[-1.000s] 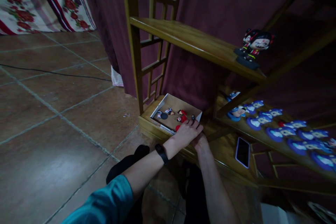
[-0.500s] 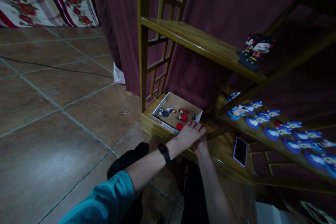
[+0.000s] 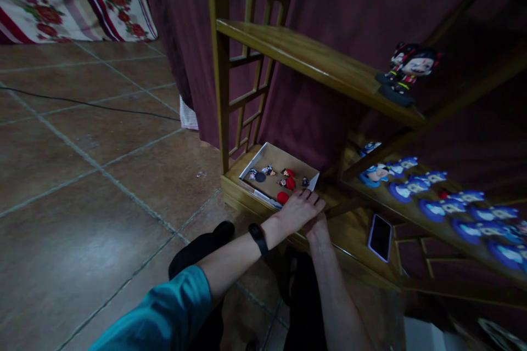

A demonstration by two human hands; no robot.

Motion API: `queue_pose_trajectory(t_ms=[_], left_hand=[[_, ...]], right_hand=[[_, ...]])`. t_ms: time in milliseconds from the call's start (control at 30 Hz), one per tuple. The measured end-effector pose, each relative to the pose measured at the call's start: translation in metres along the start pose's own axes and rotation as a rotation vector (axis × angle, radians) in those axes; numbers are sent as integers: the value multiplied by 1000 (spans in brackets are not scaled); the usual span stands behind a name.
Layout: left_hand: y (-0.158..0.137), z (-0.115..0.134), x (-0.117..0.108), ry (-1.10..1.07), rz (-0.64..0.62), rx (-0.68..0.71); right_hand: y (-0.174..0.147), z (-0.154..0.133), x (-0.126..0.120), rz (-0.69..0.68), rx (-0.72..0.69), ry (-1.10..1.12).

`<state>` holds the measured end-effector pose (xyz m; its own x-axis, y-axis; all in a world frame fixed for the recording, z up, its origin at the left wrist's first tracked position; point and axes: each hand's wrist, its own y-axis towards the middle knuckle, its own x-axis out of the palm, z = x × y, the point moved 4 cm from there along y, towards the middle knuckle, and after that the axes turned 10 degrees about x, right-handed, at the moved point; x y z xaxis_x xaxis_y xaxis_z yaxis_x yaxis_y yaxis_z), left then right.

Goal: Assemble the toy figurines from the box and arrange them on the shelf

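My left hand [image 3: 301, 209], with a black band on its wrist, lies over my right hand [image 3: 316, 226] at the near right corner of a shallow cardboard box [image 3: 292, 160]. The fingers of both hands are bent and brought together; whatever is between them is hidden. Inside the box lie several small figurines: a black-and-white one [image 3: 269, 170], a red one [image 3: 287, 182] and a dark one [image 3: 305, 181]. A red disc [image 3: 282, 197] shows close to my left fingers.
The box stands on the low shelf of a wooden rack [image 3: 288, 52]. A phone [image 3: 379, 237] lies to the right. Several blue figurines [image 3: 442, 207] line another shelf, and black-haired figurines [image 3: 411, 68] sit on the upper board. A cable [image 3: 88, 104] crosses the tiled floor.
The view has shifted slightly. My hands stay together at the box corner, with hardly any visible movement.
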<state>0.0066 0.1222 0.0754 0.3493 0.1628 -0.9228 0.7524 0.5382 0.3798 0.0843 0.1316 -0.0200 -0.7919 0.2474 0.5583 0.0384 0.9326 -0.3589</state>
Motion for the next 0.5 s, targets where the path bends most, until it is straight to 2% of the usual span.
queue_pose_trajectory(t_ms=[133, 233, 333, 500], left_hand=[[-1, -5, 1, -102, -6, -57], [-3, -17, 5, -262, 41, -207], [-5, -38, 14, -470, 198, -394], [-7, -71, 38, -865, 512, -569]], right_hand=[[5, 1, 3, -18, 85, 86], [9, -2, 6, -27, 61, 32], [12, -3, 6, -18, 12, 0], [12, -4, 7, -52, -15, 14]])
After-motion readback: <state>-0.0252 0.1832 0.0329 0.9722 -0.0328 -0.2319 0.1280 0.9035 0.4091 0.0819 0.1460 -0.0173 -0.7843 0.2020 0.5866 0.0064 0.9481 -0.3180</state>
